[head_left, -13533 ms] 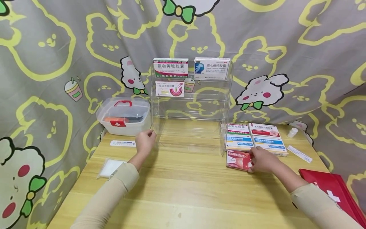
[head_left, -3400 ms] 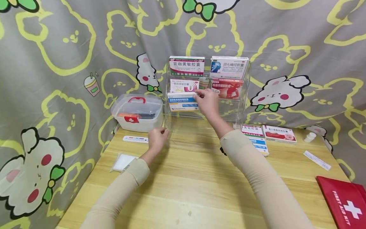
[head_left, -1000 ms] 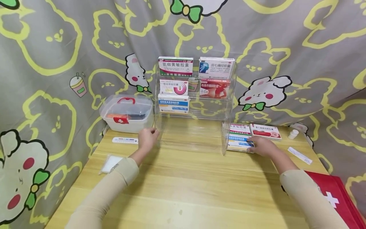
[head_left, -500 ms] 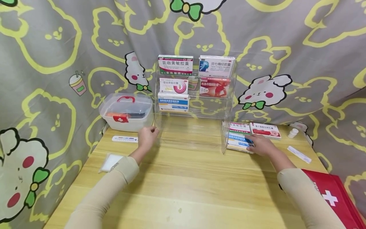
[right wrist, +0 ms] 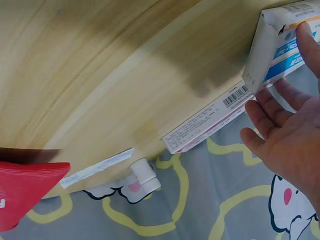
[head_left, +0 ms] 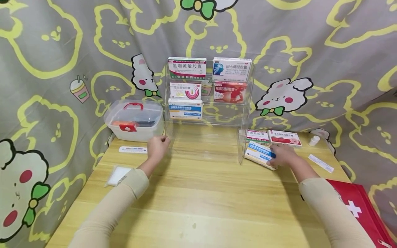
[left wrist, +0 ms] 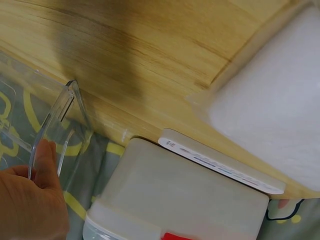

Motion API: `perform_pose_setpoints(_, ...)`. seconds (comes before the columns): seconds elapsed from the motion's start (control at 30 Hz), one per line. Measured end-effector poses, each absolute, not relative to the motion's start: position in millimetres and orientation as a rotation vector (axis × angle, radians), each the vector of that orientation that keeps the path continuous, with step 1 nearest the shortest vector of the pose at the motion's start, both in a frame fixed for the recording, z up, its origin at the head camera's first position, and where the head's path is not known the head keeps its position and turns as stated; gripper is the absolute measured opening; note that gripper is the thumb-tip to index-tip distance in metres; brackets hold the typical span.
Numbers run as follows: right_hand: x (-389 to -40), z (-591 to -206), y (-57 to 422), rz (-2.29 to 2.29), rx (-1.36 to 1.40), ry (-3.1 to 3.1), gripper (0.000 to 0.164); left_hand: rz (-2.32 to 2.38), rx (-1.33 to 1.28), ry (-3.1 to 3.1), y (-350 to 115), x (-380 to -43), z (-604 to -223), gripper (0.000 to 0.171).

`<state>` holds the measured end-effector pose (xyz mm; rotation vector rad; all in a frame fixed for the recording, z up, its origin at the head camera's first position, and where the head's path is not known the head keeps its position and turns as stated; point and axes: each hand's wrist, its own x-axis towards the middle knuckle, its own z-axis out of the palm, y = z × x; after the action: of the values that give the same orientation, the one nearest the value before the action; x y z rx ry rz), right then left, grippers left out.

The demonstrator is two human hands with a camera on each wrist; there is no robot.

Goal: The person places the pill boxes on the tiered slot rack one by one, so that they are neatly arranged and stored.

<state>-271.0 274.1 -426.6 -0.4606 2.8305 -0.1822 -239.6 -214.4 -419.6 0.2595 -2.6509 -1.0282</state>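
Observation:
My right hand (head_left: 284, 155) grips the right end of a white and blue medicine box (head_left: 257, 153), which sits tilted at the right foot of a clear acrylic display rack (head_left: 243, 148). In the right wrist view, the thumb lies on the face of the medicine box (right wrist: 287, 55) and the other fingers spread underneath. My left hand (head_left: 157, 150) pinches the left side panel of the rack (left wrist: 47, 122) between thumb and fingers. Several medicine boxes stand on the rack: two on the top tier, two on the second, and one blue and white box (head_left: 185, 109) on the third, at left.
Behind the held box lie a green and red box (head_left: 258, 137) and a red and white box (head_left: 284, 137). Right of them are a small white bottle (head_left: 314, 140), a paper strip (head_left: 321, 163) and a red first aid pouch (head_left: 356, 203). A lidded plastic bin (head_left: 136, 132) stands left.
Over the last second the right hand has drawn the blue and white box toward the front and tilted it. Earlier, a red box and another blue box went onto the rack. The left hand stays put.

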Motion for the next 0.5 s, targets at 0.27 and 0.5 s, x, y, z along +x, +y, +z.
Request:
perform_pose_setpoints(0.27, -262, -424, 275, -0.449, -0.306, 2.798, 0.084, -1.042, 0.255, -2.647, -215, -241, -421, 0.023)
perform_pose_setpoints(0.5, -245, -426, 290, -0.875, -0.303, 2.828, 0.055, -1.039, 0.243, -2.643, -215, -241, -420, 0.023)
